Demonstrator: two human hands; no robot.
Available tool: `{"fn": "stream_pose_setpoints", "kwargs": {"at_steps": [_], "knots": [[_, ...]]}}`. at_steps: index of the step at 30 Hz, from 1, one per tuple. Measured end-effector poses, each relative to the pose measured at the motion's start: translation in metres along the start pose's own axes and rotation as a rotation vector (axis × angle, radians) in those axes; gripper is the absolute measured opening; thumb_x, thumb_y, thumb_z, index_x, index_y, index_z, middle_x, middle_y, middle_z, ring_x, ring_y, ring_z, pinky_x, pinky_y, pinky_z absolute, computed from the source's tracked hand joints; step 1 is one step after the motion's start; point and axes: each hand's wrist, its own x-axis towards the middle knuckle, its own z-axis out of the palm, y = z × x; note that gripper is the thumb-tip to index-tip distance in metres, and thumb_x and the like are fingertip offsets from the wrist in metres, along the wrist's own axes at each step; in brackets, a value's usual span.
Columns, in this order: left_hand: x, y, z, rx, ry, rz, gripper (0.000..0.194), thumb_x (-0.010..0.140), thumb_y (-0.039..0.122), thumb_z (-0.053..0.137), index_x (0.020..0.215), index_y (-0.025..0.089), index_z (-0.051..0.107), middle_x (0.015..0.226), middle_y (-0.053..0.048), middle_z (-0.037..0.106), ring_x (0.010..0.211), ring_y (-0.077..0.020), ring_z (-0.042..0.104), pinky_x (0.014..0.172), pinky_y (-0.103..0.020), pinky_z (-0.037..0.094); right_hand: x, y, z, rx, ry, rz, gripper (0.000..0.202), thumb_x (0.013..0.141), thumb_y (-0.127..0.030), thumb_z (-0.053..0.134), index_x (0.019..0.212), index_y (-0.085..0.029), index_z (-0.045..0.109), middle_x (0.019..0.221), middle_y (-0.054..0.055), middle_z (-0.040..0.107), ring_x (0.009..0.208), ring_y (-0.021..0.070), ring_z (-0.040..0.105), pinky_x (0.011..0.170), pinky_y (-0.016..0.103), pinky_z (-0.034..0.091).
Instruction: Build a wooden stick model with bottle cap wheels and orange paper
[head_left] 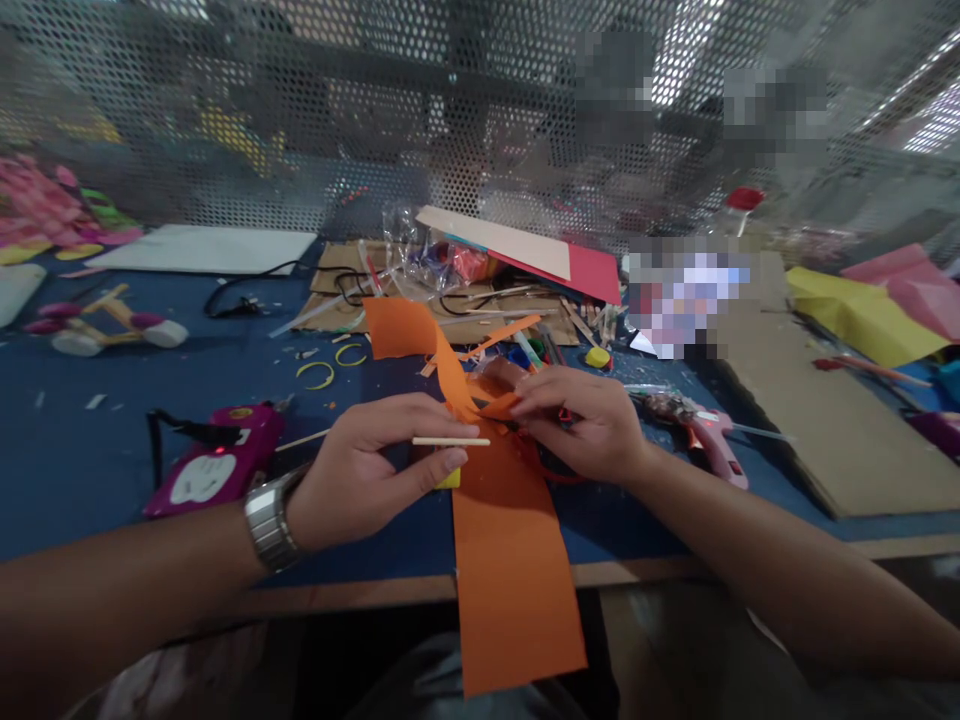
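My left hand (367,465), with a metal watch at its wrist, is closed on a thin wooden stick (439,441) between thumb and fingers. A small yellow thing (448,480) shows just below the thumb, mostly hidden. My right hand (589,420) pinches a small orange paper piece (499,405) over the middle of the table. Beneath both hands lies a long orange paper sheet (517,580), its near end hanging past the table's front edge. Its far end curls up as a strip (405,328). A red loop, partly covered, shows under my right hand; I cannot tell what it belongs to.
A purple glue gun (217,460) lies left, and a pink glue gun (716,440) right. Cardboard (817,400) covers the right side. Behind are red card (592,275), scraps and sticks, then a perforated metal screen (465,120). A stick model (112,320) stands far left.
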Motion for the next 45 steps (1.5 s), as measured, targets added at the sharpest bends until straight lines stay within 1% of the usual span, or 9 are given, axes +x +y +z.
{"fn": "stream_pose_setpoints", "kwargs": {"at_steps": [6, 12, 17, 26, 30, 33, 38, 41, 45], "knots": [[-0.003, -0.001, 0.0, 0.041, -0.003, -0.013, 0.021, 0.102, 0.021, 0.084, 0.121, 0.025, 0.089, 0.111, -0.008, 0.09, 0.094, -0.0195, 0.084, 0.08, -0.027, 0.067, -0.001, -0.003, 0.002, -0.02, 0.055, 0.095, 0.015, 0.104, -0.021, 0.078, 0.118, -0.028, 0.077, 0.106, 0.004, 0.087, 0.066, 0.0138, 0.071, 0.063, 0.028, 0.062], [-0.001, 0.001, 0.0, 0.028, -0.027, 0.067, 0.024, 0.1, 0.012, 0.083, 0.119, 0.024, 0.089, 0.106, -0.006, 0.088, 0.09, -0.0156, 0.084, 0.079, -0.02, 0.066, -0.008, -0.003, 0.005, 0.053, 0.069, 0.222, 0.039, 0.107, -0.026, 0.072, 0.146, -0.028, 0.07, 0.112, 0.006, 0.082, 0.064, 0.0132, 0.067, 0.058, 0.029, 0.063], [0.0, 0.006, -0.002, 0.0, -0.108, 0.131, 0.022, 0.1, 0.013, 0.085, 0.119, 0.024, 0.088, 0.101, -0.007, 0.088, 0.087, -0.0171, 0.085, 0.081, -0.023, 0.067, -0.01, 0.0, 0.008, 0.232, 0.137, 0.389, 0.035, 0.108, -0.031, 0.074, 0.142, -0.03, 0.071, 0.105, 0.005, 0.077, 0.052, 0.0115, 0.063, 0.04, 0.027, 0.054], [-0.004, -0.002, 0.005, 0.064, -0.267, 0.05, 0.017, 0.103, 0.027, 0.084, 0.119, 0.021, 0.087, 0.104, -0.009, 0.089, 0.092, -0.0212, 0.086, 0.083, -0.026, 0.067, -0.004, 0.017, 0.006, 0.396, 0.226, 0.518, 0.034, 0.108, -0.049, 0.077, 0.131, -0.027, 0.064, 0.125, 0.006, 0.079, 0.046, 0.0048, 0.062, 0.042, 0.023, 0.06], [-0.003, -0.001, 0.005, 0.06, -0.259, 0.156, 0.016, 0.105, 0.013, 0.076, 0.117, 0.021, 0.084, 0.096, -0.005, 0.088, 0.088, -0.018, 0.084, 0.085, -0.024, 0.065, -0.003, 0.022, 0.006, 0.437, 0.259, 0.575, 0.031, 0.109, -0.045, 0.074, 0.129, -0.029, 0.056, 0.124, 0.006, 0.078, 0.061, 0.0124, 0.076, 0.052, 0.027, 0.069], [-0.002, 0.003, 0.003, 0.102, -0.221, 0.197, 0.025, 0.106, 0.01, 0.073, 0.125, 0.023, 0.083, 0.103, -0.005, 0.089, 0.096, -0.0176, 0.086, 0.088, -0.022, 0.065, -0.004, 0.026, 0.011, 0.412, 0.251, 0.563, 0.041, 0.109, -0.041, 0.071, 0.141, -0.032, 0.047, 0.142, 0.012, 0.073, 0.103, 0.0265, 0.087, 0.081, 0.041, 0.079], [-0.004, 0.003, 0.0, 0.167, -0.086, 0.108, 0.029, 0.112, 0.016, 0.068, 0.136, 0.025, 0.082, 0.105, -0.004, 0.091, 0.091, -0.0166, 0.086, 0.087, -0.023, 0.065, -0.007, 0.029, 0.02, 0.34, 0.16, 0.446, 0.078, 0.103, -0.028, 0.069, 0.165, -0.042, 0.023, 0.179, 0.016, 0.042, 0.159, 0.0308, 0.062, 0.121, 0.057, 0.066], [-0.005, 0.002, 0.0, 0.11, -0.038, 0.005, 0.027, 0.115, 0.021, 0.065, 0.135, 0.025, 0.082, 0.094, -0.002, 0.09, 0.08, -0.0147, 0.085, 0.079, -0.022, 0.065, -0.007, 0.028, 0.016, 0.186, 0.059, 0.409, 0.059, 0.101, -0.026, 0.075, 0.152, -0.035, 0.047, 0.173, 0.017, 0.046, 0.158, 0.0329, 0.06, 0.117, 0.056, 0.068], [-0.005, 0.003, -0.001, 0.098, -0.096, 0.048, 0.024, 0.113, 0.016, 0.065, 0.128, 0.023, 0.082, 0.094, 0.0, 0.09, 0.081, -0.0119, 0.086, 0.079, -0.017, 0.063, -0.008, 0.027, 0.003, -0.09, -0.292, 0.144, 0.028, 0.095, -0.025, 0.084, 0.121, -0.027, 0.074, 0.157, 0.018, 0.062, 0.156, 0.0402, 0.059, 0.128, 0.067, 0.055]]}}
